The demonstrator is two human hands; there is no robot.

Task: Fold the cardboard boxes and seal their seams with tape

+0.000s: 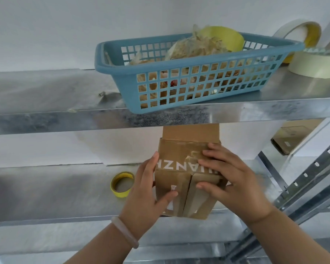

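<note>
Both hands lie flat and spread on the cardboard box (181, 180), which stands on the lower metal shelf (46, 197). The left hand (147, 195) presses its left side, and the right hand (234, 180) covers the top and near flaps. A yellow tape roll (122, 184) lies just left. Above, a blue basket (160, 69) holds what may be crumpled tape.

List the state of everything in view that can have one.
cardboard box, on the lower shelf, front flaps folded together, seam shows no tape, rear flap up
left hand, fingers straight, pressing the box's left side
right hand, fingers spread, pressing top and right flap
blue basket, upright on upper shelf, full
yellow tape roll, flat beside the box, nearly used
pale tape roll, lying flat
</note>
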